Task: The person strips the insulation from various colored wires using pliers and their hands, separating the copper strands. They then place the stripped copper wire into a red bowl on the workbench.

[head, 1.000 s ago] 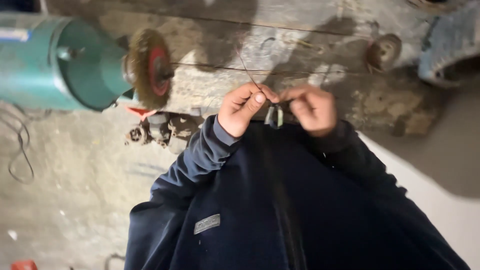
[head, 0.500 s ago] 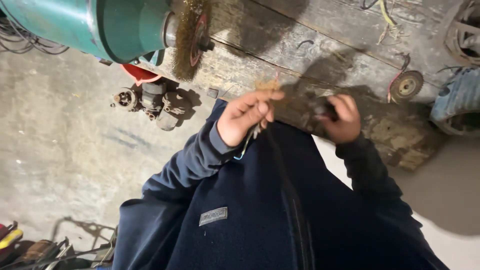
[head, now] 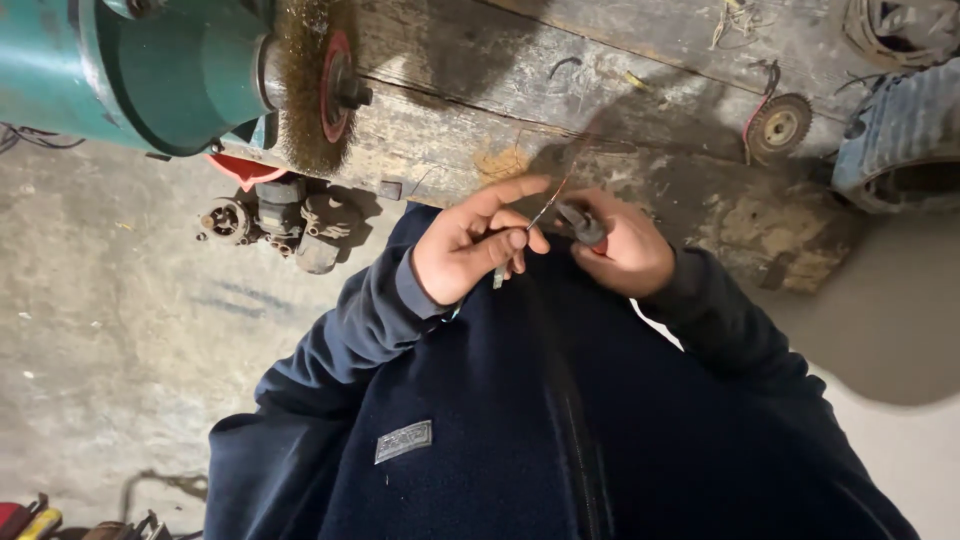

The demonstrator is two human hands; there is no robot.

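Note:
My left hand (head: 470, 245) pinches a thin wire (head: 545, 210) between thumb and fingers, with the index finger stretched out above it. My right hand (head: 625, 250) is closed around a small dark tool (head: 582, 224) whose tip meets the wire. Both hands are held close together in front of my dark blue jacket (head: 520, 420), just at the near edge of a worn wooden bench (head: 600, 110). What kind of tool it is I cannot make out.
A teal bench grinder (head: 150, 70) with a wire brush wheel (head: 315, 85) stands at the bench's left end. Small motor parts (head: 275, 220) lie on the concrete floor below it. A small round disc (head: 780, 125) and a blue ribbed housing (head: 900, 140) sit on the right.
The view has shifted so that the grinder sits higher and left. My hands stayed close together on the wire; the left index finger now points outward.

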